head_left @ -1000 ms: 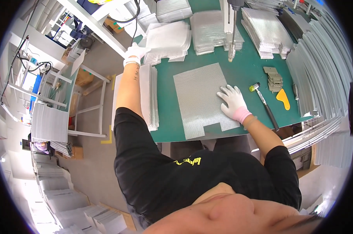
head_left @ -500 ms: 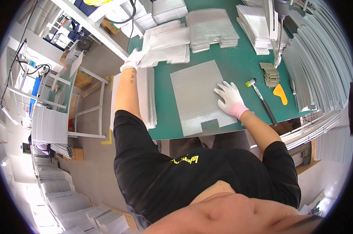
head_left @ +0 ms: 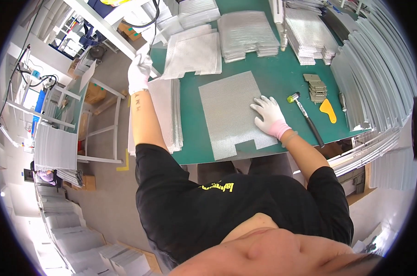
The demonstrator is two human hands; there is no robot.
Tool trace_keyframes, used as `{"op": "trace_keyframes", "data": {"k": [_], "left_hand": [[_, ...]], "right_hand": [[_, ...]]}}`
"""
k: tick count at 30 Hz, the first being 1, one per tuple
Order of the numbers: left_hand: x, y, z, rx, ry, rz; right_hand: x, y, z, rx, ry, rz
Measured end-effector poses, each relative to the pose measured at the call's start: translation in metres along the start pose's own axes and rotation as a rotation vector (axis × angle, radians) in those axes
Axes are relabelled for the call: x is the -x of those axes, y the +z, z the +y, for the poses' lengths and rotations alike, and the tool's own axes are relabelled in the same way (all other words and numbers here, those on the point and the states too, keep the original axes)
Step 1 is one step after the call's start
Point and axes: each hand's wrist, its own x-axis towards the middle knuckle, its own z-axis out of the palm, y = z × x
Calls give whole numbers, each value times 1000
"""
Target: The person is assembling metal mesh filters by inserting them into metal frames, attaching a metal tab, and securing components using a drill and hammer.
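My right hand (head_left: 268, 112), in a white glove with a pink cuff, lies flat and open, fingers spread, on the right side of a silver-grey textured sheet (head_left: 231, 115). That sheet has a notch in its near edge and rests on the green tabletop (head_left: 190, 110). My left hand (head_left: 140, 73), gloved the same way, is raised at the table's left edge. Its fingers are closed on a thin, whitish, see-through sheet (head_left: 157, 39), blurred and seen nearly edge-on. Just to its right is a stack of notched sheets (head_left: 194, 53).
A taller stack (head_left: 247, 34) and another pile (head_left: 309, 37) stand farther back. On the right lie a mallet (head_left: 305, 117), metal plates (head_left: 315, 87), a yellow scraper (head_left: 328, 111) and a screwdriver (head_left: 342, 102). A pale post (head_left: 278, 20) rises behind. Sheets (head_left: 164, 115) line the left edge.
My left hand has moved left from the stack, taking the whitish top sheet off it. The pale post with its metal rod has shifted left. My right hand has stayed on the textured sheet.
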Motion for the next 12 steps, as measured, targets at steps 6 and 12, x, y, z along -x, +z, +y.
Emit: {"op": "trace_keyframes", "data": {"k": [6,12], "left_hand": [[164,61,12,-207,188,-218],[338,82,-55,-853,111,88]], "right_hand": [[-1,2,5,-8,-34,45],[34,-38,0,-1335,20,137]]}}
